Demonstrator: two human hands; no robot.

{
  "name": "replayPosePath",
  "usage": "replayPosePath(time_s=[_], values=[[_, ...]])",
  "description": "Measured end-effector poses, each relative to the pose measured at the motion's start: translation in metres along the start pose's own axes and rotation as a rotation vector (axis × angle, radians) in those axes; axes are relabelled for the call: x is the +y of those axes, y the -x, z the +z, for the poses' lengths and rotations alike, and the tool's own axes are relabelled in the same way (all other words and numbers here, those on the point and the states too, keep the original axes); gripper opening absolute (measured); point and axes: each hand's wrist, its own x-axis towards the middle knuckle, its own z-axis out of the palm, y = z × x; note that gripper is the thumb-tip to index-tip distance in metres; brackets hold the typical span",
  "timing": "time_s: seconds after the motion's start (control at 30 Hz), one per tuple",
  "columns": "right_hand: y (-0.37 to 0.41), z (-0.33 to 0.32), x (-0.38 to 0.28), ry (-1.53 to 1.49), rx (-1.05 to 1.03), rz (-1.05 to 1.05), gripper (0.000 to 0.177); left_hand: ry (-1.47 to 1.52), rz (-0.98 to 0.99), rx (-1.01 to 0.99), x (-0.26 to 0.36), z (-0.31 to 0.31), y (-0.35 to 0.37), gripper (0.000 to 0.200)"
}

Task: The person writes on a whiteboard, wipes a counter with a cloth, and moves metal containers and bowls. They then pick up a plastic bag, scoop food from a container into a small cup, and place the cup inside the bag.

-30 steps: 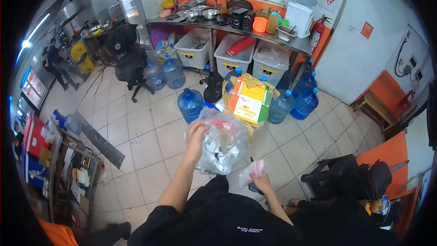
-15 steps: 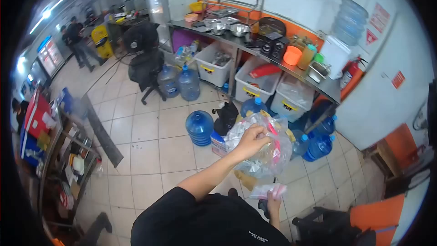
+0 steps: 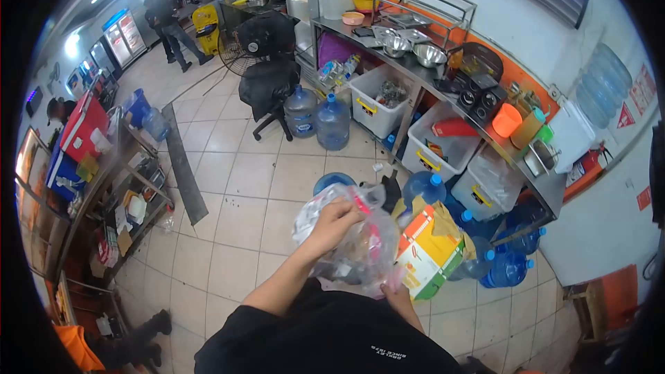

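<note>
In front of my body hangs a big clear plastic bag (image 3: 377, 232) with pink strips and crumpled, pale contents. My left hand (image 3: 337, 223) is closed on its upper part, fingers pinched together. Low at the bag's right side, my right hand (image 3: 397, 298) grips a small pinkish plastic bag (image 3: 393, 279), which overlaps the large one in this view. Just right of the bags stands a cardboard box (image 3: 431, 249) in yellow, orange, white and green, its flaps raised.
Blue water jugs (image 3: 509, 269) stand on the tiles at right. A steel counter (image 3: 443, 86) carries bowls and cups, with white bins (image 3: 379, 107) beneath. An office chair (image 3: 270, 86) stands ahead, a metal strip (image 3: 183, 170) and shelf (image 3: 149, 197) left. Several people are around.
My view has turned left. The large bag has moved left and closer to my body, uncovering the colourful box. My right hand has come up with the small bag to the large bag's side.
</note>
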Motion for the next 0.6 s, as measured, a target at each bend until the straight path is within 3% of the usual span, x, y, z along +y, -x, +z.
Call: replayPosePath(time_s=[0.07,0.13,0.2,0.27,0.4,0.47,0.6], values=[[-0.027,0.024,-0.014,-0.043,0.023,-0.110,0.062,-0.025,-0.036,0.022,-0.013,-0.038,-0.004,0.024],[-0.053,0.045,-0.041,0.102,-0.211,-0.065,0.064,-0.048,-0.072,0.033,-0.034,-0.075,-0.007,0.025],[-0.082,0.081,-0.056,0.226,-0.125,-0.150,0.066,0.045,-0.134,0.093,-0.064,-0.111,-0.008,0.027],[-0.115,0.108,-0.080,0.356,-0.418,-0.061,0.065,0.021,-0.228,0.132,-0.085,-0.146,-0.008,0.026],[-0.151,0.163,-0.144,0.370,-0.334,-0.229,0.058,-0.008,-0.300,0.111,-0.104,-0.226,-0.019,0.024],[-0.171,0.186,-0.173,0.297,-0.351,-0.318,0.054,0.156,-0.417,0.226,-0.104,-0.265,-0.031,0.022],[-0.186,0.206,-0.234,0.201,-0.268,-0.266,0.046,0.047,-0.322,0.234,-0.110,-0.308,-0.079,0.020]])
